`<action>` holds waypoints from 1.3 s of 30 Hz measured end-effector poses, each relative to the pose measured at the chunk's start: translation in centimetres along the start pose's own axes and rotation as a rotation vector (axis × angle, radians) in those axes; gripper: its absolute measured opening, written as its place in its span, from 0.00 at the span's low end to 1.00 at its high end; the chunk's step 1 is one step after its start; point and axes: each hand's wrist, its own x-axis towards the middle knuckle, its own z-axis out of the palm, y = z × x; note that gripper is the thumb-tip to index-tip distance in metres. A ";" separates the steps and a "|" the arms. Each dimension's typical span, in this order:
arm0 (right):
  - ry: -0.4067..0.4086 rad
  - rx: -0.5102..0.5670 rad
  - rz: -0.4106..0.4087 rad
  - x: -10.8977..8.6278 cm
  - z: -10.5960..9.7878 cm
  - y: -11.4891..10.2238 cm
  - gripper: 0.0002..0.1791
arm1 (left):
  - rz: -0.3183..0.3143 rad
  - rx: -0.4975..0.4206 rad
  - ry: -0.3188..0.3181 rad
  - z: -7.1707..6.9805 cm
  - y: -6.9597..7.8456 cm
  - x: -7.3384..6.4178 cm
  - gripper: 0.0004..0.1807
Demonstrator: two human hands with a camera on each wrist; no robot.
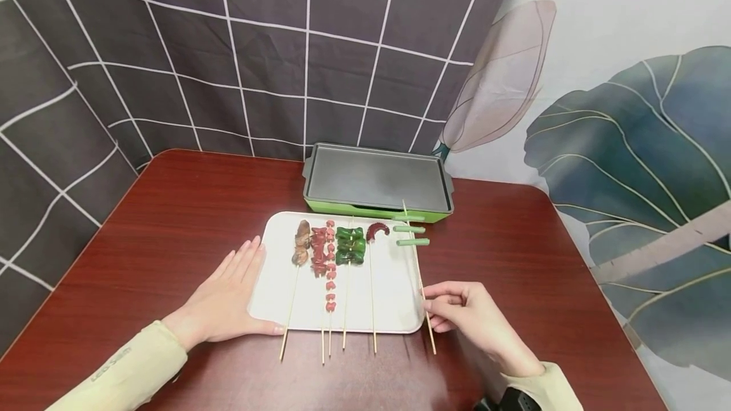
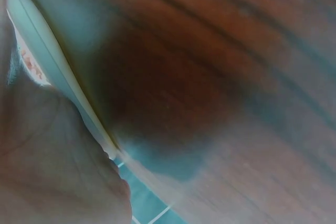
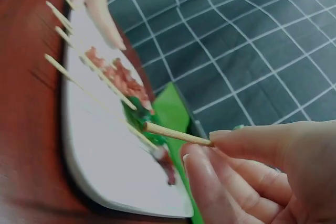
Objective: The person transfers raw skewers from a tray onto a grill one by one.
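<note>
A white tray (image 1: 396, 290) bears several skewers, their bare sticks jutting over its front edge. At its left side rests my left hand (image 1: 225, 297), fingers straight along the rim and thumb at the front corner. My right hand (image 1: 476, 319) pinches the stick of a skewer with green bean-like pieces (image 1: 408, 229) between thumb and fingers, over the tray's right side. On the tray lie a brown mushroom-like skewer (image 1: 301, 243), a dark red meat skewer (image 1: 319, 251), a thin one with small red pieces (image 1: 330, 276), a green pepper skewer (image 1: 350, 246) and a curled dark red piece (image 1: 377, 229) on a stick.
Behind the tray stands a grey griddle (image 1: 377, 176) with a green base (image 1: 365, 208). The reddish-brown table (image 1: 200, 208) reaches back to a dark gridded cloth (image 1: 263, 56). A pale cloth with a leaf print (image 1: 639, 144) hangs at the right.
</note>
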 end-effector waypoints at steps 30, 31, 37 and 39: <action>0.243 0.079 0.069 12.7 -6.6 -2.9 0.23 | 0.008 -0.010 0.011 0.4 -0.3 -0.1 0.77; 0.240 0.077 0.070 12.7 -6.6 -2.9 0.23 | 0.007 -0.011 0.012 0.4 -0.3 -0.1 0.77; 0.226 0.055 0.065 12.7 -6.4 -3.1 0.21 | 0.001 0.001 -0.014 -0.1 0.0 -0.1 0.77; 0.225 0.040 0.067 12.7 -6.3 -3.2 0.22 | -0.003 0.006 -0.030 -0.3 0.1 -0.1 0.77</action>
